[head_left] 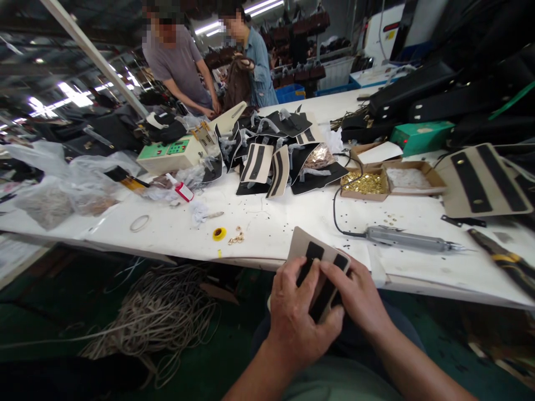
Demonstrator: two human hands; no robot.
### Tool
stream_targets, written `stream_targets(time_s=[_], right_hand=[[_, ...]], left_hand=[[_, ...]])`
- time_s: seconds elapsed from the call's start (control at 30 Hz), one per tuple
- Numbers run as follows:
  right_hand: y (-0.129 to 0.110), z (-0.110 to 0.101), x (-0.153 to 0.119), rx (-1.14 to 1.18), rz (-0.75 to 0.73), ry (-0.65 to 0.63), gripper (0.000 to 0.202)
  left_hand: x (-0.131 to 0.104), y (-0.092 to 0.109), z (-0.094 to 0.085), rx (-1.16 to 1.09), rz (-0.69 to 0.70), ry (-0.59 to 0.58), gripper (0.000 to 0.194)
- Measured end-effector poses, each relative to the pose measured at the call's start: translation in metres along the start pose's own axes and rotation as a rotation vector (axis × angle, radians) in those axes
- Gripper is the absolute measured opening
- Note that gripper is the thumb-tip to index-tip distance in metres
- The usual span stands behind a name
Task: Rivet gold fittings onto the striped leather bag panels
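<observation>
A beige panel with two black strips (297, 241) is held over my lap at the table's front edge. My left hand (298, 312) grips it from the left, its fingertips on the nearer black strip. On the panel's right side, my right hand (355, 287) holds the edge, with thumb and fingertips meeting the left hand's near the top. What lies beneath the fingertips is hidden. Similar striped panels (257, 162) lie in a pile with black pieces behind. A grey electric screwdriver (405, 238) rests on the table to the right.
On the white table (167, 223) are a box of gold fittings (365, 182), a yellow roll (219, 233), a red-and-white bottle (184, 191), pliers (504, 259) and a large striped panel (480, 181). Two people stand across the table. A cord heap (159, 317) lies below.
</observation>
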State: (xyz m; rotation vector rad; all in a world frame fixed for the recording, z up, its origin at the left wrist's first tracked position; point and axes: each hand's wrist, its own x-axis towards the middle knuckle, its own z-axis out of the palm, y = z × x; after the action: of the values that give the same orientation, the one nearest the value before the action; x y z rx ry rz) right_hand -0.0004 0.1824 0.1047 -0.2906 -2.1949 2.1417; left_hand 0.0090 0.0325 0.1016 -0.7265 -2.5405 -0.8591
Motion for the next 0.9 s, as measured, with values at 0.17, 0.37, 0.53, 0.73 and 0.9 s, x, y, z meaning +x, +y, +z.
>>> stream_targets(time_s=[0.17, 0.37, 0.53, 0.73, 0.9], right_hand=[[0.003, -0.001, 0.009, 0.056, 0.112, -0.014, 0.039], [0.005, -0.004, 0.019, 0.258, 0.195, -0.109, 0.036], [0.001, -0.014, 0.033, 0.29, 0.22, -0.217, 0.034], [0.001, -0.027, 0.046, 0.129, 0.196, -0.323, 0.04], [0.003, -0.032, 0.063, 0.023, 0.207, -0.422, 0.038]], left_hand=[[0.008, -0.011, -0.007, -0.152, -0.003, -0.021, 0.047], [0.037, -0.029, -0.002, -0.535, -0.403, 0.089, 0.037], [0.058, -0.035, 0.003, -1.153, -0.65, -0.117, 0.059], [0.057, -0.045, 0.009, -1.063, -0.702, -0.191, 0.039], [0.06, -0.054, 0.016, -0.908, -0.702, -0.194, 0.034]])
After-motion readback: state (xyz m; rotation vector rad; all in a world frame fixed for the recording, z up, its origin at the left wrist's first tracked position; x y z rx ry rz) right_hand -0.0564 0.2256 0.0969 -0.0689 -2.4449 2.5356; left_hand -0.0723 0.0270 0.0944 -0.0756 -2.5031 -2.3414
